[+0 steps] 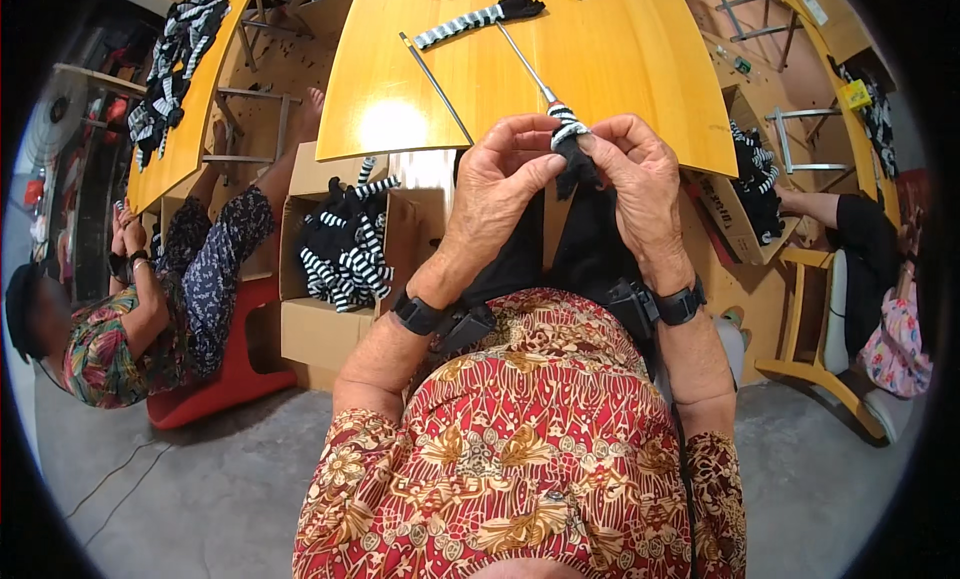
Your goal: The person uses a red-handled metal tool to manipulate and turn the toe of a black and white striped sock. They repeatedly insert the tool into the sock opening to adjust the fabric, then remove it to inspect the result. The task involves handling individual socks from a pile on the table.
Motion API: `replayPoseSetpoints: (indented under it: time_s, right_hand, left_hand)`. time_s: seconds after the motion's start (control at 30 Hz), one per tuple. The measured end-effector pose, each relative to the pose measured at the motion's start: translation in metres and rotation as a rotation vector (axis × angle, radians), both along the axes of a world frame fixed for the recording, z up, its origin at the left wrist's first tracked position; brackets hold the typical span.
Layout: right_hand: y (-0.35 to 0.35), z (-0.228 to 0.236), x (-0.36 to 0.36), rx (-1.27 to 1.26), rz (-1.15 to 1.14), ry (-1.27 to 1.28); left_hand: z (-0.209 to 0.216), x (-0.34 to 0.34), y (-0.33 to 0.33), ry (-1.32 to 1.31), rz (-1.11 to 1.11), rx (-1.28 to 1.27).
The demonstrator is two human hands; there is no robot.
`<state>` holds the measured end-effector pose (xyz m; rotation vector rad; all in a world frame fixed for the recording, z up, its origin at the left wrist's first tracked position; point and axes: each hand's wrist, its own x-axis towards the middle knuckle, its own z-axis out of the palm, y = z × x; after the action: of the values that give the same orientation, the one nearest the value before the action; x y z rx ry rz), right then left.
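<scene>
A black-and-white striped knit piece, sock-like with a dark end (567, 129), is bunched up between my hands over the table's near edge. My left hand (508, 164) is closed, its thumb and forefinger pinching the piece from the left. From the other side my right hand (635, 169) grips it with thumb and fingers. A thin metal rod (525, 59) runs from the table into the bunched knit, with a reddish part where they meet; its near end is hidden. Farther off lies another striped sock-like piece (460, 24) with a black end. A second dark rod (435, 84) lies to the left.
The yellow table (640, 69) spreads in front of me. A cardboard box (335, 334) of striped knit pieces stands at left, another box (728, 211) at right. One person (150, 319) sits at left by a piled table; another person (870, 269) sits at right.
</scene>
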<state>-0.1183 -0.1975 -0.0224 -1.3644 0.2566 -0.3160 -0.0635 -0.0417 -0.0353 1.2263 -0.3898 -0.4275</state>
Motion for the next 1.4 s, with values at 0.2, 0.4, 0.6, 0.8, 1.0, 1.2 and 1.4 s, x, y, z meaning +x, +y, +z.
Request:
replayPoseSetpoints:
  time_s: [0.2,0.4,0.6,0.8,1.0,1.2,1.4]
  right_hand:
    - [0.005,-0.007,-0.005,0.024,0.107,0.053]
    - [-0.006,-0.003,-0.015,-0.097,0.314,0.024]
    - [0.001,-0.008,-0.023,-0.285,0.285,0.034]
    - [0.0,-0.007,-0.023,-0.659,0.176,-0.127]
    - [0.003,-0.01,-0.024,-0.279,0.087,-0.055]
    - [-0.012,-0.012,-0.023,-0.152,0.237,-0.114]
    - [-0.011,-0.013,-0.025,-0.251,0.189,-0.132]
  left_hand:
    - [-0.002,-0.003,0.002,-0.03,0.06,0.023]
    - [-0.01,-0.011,-0.003,-0.236,0.22,0.194]
    - [-0.022,-0.009,-0.009,-0.296,0.251,0.221]
    - [-0.022,-0.009,0.0,-0.091,0.022,0.117]
    - [-0.017,-0.01,0.004,-0.218,-0.054,0.121]
    - [-0.008,-0.016,0.007,-0.228,-0.04,0.203]
    - [0.004,-0.016,0.007,-0.732,0.03,0.422]
